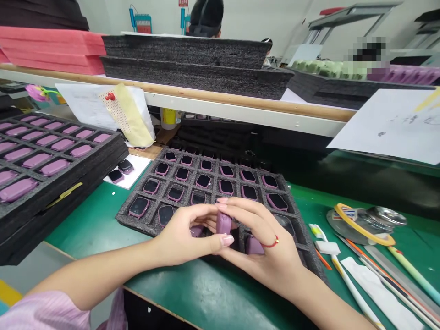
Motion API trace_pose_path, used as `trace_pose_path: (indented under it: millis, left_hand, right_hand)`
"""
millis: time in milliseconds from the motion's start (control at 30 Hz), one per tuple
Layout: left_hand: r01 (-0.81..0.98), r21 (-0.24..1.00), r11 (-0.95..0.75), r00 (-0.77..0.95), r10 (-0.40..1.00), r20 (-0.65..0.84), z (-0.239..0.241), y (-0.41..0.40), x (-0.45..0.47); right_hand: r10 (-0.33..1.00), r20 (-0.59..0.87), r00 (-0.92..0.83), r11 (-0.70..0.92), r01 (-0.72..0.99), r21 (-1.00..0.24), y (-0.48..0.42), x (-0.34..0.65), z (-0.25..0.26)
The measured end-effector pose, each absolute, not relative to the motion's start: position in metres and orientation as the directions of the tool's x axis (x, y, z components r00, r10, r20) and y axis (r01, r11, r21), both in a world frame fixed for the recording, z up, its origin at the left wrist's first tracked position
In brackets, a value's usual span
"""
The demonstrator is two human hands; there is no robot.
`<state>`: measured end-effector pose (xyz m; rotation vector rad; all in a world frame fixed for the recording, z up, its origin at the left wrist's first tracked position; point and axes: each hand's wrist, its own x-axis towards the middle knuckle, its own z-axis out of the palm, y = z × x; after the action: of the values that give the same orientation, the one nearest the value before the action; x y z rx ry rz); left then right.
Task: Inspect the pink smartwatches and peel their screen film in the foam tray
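right, over the lower right of the tray now: the left hand [184, 236] and right hand [256, 247] meet above a dark grey foam tray [124, 215], with a mauve smartwatch body [223, 223] standing tilted on edge between them. the fingers [233, 204] on both sides are closed in a pinch on it, though the hands hide much of the piece, so that two-handed grip looks likely rather than certain. what shows is a smooth mauve casing with softly rounded corners. right below, a second mauve unit [255, 245] sits by the right palm, and a third mauve unit [197, 231] lies under the left fingers.

the risk is right here: a slip off those smooth sides could drop the piece onto its neighbours, and long nails could scuff the casing. further up, dark-screened watches [175, 192] sit in their pockets, open to a brushing wrist, while a nudge could shift the tray across the green tabletop [91, 224] towards the stacked foam tray [62, 201] on the left.
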<state>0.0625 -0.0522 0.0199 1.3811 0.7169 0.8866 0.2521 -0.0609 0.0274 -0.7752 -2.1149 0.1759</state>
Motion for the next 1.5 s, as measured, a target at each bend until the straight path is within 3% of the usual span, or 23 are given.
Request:
trace_pose_path:
  millis: [200, 367, 567, 800, 900, 967, 1067, 1133, 1233, 1367, 1500]
  left_hand:
    - [-0.066, 0.998, 0.017, 0.520, 0.854, 0.020, 0.024, -0.051, 0.061]
    - [-0.092, 0.993, 0.069, 0.510, 0.860, -0.012, 0.019, -0.052, 0.065]
    - [-0.177, 0.976, 0.128, 0.536, 0.844, -0.014, 0.009, -0.051, 0.066]
    - [-0.099, 0.987, 0.130, 0.538, 0.841, -0.056, 0.007, -0.050, 0.068]
    - [-0.083, 0.990, 0.117, 0.560, 0.827, -0.051, 0.010, -0.050, 0.067]
    - [-0.065, 0.995, 0.075, 0.563, 0.826, -0.026, 0.013, -0.050, 0.066]
    - [0.003, 0.991, -0.133, 0.500, 0.859, 0.114, 0.015, -0.049, 0.063]
    - [0.078, 0.934, -0.349, 0.459, 0.844, 0.277, 0.015, -0.047, 0.061]
    - [0.140, 0.796, -0.590, 0.459, 0.750, 0.476, 0.013, -0.044, 0.059]
    - [0.140, 0.681, -0.719, 0.485, 0.649, 0.586, 0.011, -0.040, 0.058]
    - [0.136, 0.660, -0.739, 0.517, 0.621, 0.590, 0.009, -0.040, 0.057]
  right_hand:
    - [0.700, 0.572, -0.428, 0.709, 0.318, -0.629, -0.060, 0.253, 0.036]
    - [0.886, 0.345, -0.311, 0.386, 0.078, -0.919, -0.060, 0.246, 0.034]
    - [0.935, 0.260, -0.240, 0.257, -0.044, -0.965, -0.060, 0.240, 0.029]
    - [0.955, 0.197, -0.221, 0.197, -0.022, -0.980, -0.058, 0.241, 0.028]
    - [0.966, 0.086, -0.245, 0.068, -0.078, -0.995, -0.057, 0.243, 0.029]
    - [0.967, 0.030, -0.252, -0.005, -0.136, -0.991, -0.056, 0.245, 0.030]
    - [0.978, 0.102, -0.182, 0.079, -0.129, -0.989, -0.054, 0.251, 0.033]
    - [0.974, 0.151, -0.168, 0.143, -0.062, -0.988, -0.051, 0.256, 0.033]
    - [0.970, 0.102, -0.220, 0.104, -0.004, -0.995, -0.049, 0.261, 0.031]
    - [0.944, -0.003, -0.329, -0.005, -0.005, -1.000, -0.051, 0.262, 0.033]
    - [0.916, -0.044, -0.398, -0.020, 0.064, -0.998, -0.059, 0.258, 0.040]
